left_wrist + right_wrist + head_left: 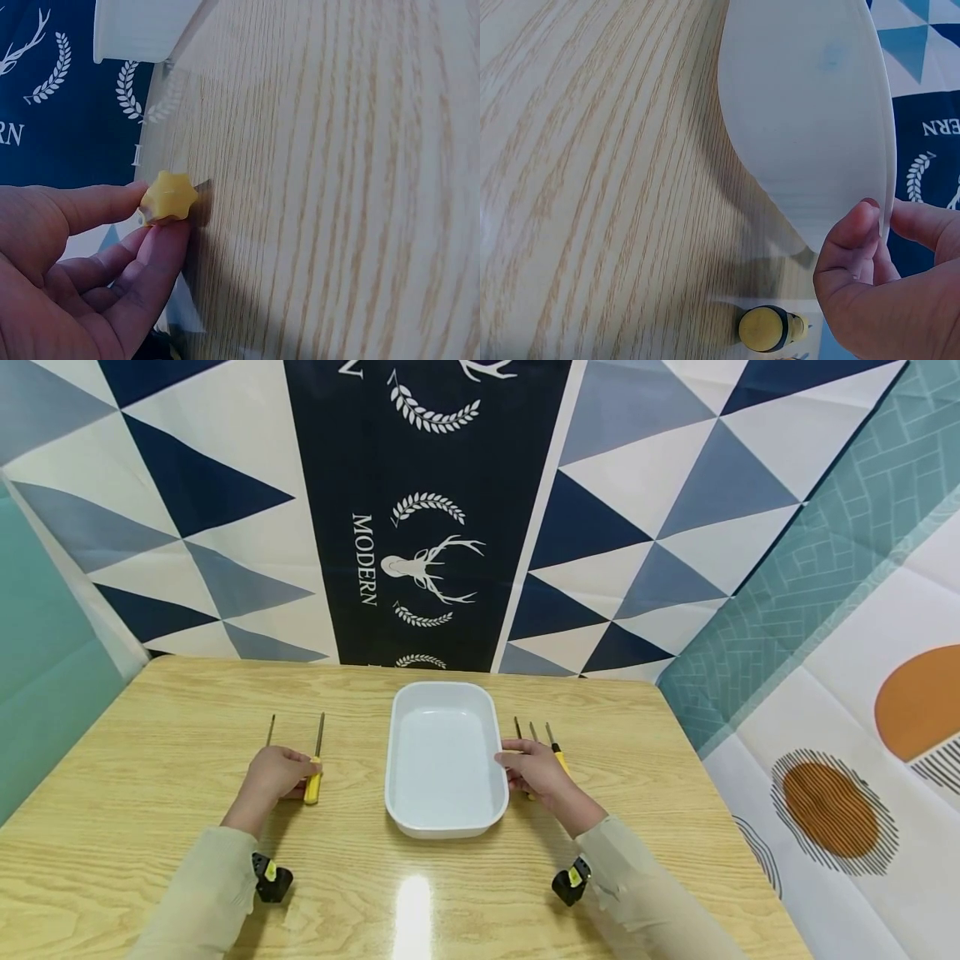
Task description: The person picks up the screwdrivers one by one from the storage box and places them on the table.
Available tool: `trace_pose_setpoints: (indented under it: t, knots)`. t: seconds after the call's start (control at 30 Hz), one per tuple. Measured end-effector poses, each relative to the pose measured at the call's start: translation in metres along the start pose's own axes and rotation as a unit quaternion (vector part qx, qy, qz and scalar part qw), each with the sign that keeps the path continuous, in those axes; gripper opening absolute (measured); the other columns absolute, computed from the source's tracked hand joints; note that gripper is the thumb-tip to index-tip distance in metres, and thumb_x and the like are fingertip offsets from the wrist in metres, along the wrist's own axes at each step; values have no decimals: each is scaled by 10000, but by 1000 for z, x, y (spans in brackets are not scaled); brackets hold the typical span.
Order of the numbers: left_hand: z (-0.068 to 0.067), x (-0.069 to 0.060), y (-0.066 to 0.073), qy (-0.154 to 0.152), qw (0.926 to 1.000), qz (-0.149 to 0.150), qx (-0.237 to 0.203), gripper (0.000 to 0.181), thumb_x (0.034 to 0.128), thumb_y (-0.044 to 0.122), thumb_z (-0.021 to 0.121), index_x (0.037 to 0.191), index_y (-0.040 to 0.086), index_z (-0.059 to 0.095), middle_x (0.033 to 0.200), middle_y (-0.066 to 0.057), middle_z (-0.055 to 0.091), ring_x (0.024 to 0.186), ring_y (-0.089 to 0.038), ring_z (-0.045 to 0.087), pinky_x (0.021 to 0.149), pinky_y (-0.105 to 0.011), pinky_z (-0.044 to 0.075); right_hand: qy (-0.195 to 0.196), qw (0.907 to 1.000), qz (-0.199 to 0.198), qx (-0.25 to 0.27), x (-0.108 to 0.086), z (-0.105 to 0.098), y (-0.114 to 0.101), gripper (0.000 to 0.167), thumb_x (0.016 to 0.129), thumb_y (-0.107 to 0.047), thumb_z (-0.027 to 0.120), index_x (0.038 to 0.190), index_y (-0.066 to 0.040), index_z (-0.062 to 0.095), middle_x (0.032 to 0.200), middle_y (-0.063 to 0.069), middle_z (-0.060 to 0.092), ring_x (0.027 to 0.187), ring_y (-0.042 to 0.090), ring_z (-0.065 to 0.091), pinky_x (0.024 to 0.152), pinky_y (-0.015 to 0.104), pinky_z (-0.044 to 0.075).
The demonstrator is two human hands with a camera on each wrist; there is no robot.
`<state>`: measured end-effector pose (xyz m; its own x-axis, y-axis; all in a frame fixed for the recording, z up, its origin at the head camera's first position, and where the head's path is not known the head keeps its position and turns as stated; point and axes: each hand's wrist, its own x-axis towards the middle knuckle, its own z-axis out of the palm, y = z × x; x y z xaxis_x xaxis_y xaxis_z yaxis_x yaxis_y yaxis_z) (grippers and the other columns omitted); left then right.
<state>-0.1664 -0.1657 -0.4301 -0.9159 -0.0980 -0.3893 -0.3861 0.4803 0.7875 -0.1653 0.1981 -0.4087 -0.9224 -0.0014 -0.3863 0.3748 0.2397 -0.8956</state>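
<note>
My left hand (275,772) pinches the yellow handle of a screwdriver (312,787) between thumb and fingers; its shaft points toward the back wall. In the left wrist view the handle's fluted yellow end (171,196) shows close above the wood. Beneath that hand lies another screwdriver (272,729), of which only the shaft tip is visible. A white rectangular dish (447,830) is at mid-table, its inside bare. My right hand (536,768) grips the dish's right rim; in the right wrist view thumb and fingers (847,251) pinch the white wall.
Three screwdrivers lie beside the right hand, partly covered by it; the rightmost (556,747) has a yellow and black handle. The wooden table (337,893) ends at a patterned wall covering (442,568) behind. Each sleeve carries a small black camera (273,881).
</note>
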Motion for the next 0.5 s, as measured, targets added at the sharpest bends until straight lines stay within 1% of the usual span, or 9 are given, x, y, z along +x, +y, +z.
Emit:
trace_pose_setpoints:
  t: [0.17, 0.5]
  knots:
    - [0, -1, 1, 6, 10000, -42, 61, 356, 875, 138, 612, 1114, -119, 554, 999, -204, 594, 742, -151, 620, 635, -289, 582, 56, 10000, 0, -35, 2, 1, 1, 372, 907, -126, 595, 1262, -32, 536, 772, 30, 612, 610, 116, 542, 557, 215, 473]
    - [1, -3, 1, -12, 10000, -18, 42, 358, 876, 119, 599, 1132, -124, 543, 1003, -211, 597, 726, -145, 624, 632, -287, 584, -46, 10000, 4, 35, 3, 0, 2, 400, 913, -120, 587, 1291, -14, 506, 756, 18, 609, 606, 116, 542, 572, 237, 477]
